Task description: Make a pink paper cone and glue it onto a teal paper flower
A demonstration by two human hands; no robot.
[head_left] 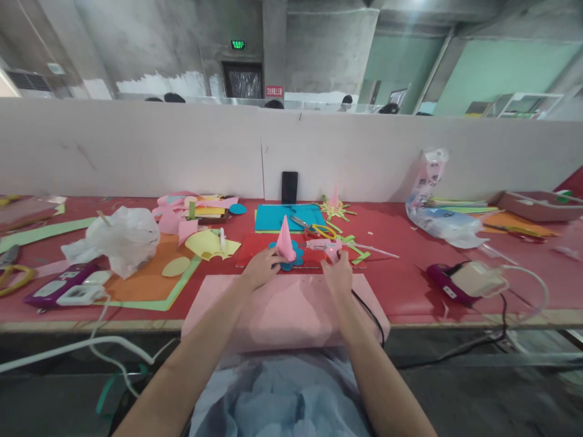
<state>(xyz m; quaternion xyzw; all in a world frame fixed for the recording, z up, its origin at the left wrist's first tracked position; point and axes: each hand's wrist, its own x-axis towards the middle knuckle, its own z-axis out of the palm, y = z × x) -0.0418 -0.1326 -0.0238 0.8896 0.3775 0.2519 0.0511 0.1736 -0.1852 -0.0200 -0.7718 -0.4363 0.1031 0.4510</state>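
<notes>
A pink folded paper cone (285, 241) stands upright on a blue flower-shaped paper (298, 255). My left hand (263, 267) has its fingers closed at the lower left of the cone and the blue paper. To the right, my right hand (337, 270) is wrapped round a pink glue gun (324, 244), whose nozzle points left toward the cone. A black cord runs down from beside my right wrist. Under my forearms lies a pink sheet (285, 303) at the table's front edge.
Scissors (312, 227) rest on blue sheets (282, 215) behind the cone. A green paper piece with a pink cone (334, 203) stands behind right. Power strips (59, 286) lie at left and right (449, 284). A phone (289, 187) leans on the white partition (182, 145).
</notes>
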